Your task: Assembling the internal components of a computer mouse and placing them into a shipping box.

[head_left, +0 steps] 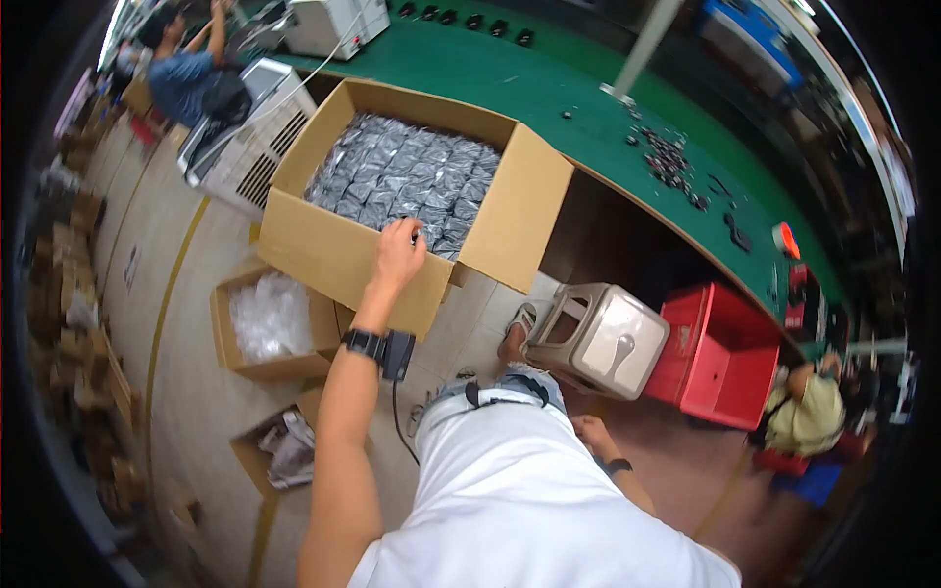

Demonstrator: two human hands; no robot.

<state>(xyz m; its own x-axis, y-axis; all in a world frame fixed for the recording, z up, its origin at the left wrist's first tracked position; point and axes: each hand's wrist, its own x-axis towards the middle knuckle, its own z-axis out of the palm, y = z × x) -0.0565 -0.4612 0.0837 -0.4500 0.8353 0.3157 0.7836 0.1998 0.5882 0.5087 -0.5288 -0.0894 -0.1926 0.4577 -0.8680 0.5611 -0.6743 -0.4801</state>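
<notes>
My left hand (pixel 400 251) reaches over the near edge of a large open cardboard box (pixel 348 235). Its fingers are closed by a small dark piece, too little of which shows to name. Just beyond the fingertips, rows of dark items in clear plastic bags (pixel 407 171) fill the box. My right hand (pixel 591 431) hangs low at my side, away from the box; its fingers are mostly hidden and blurred, so their state is unclear.
A green workbench (pixel 549 88) runs along the far side with small black parts (pixel 667 162) and an orange tape roll (pixel 785 240). A beige stool (pixel 618 338) and red crate (pixel 725 363) stand right. Smaller cartons (pixel 284 367) sit left. Two people work nearby.
</notes>
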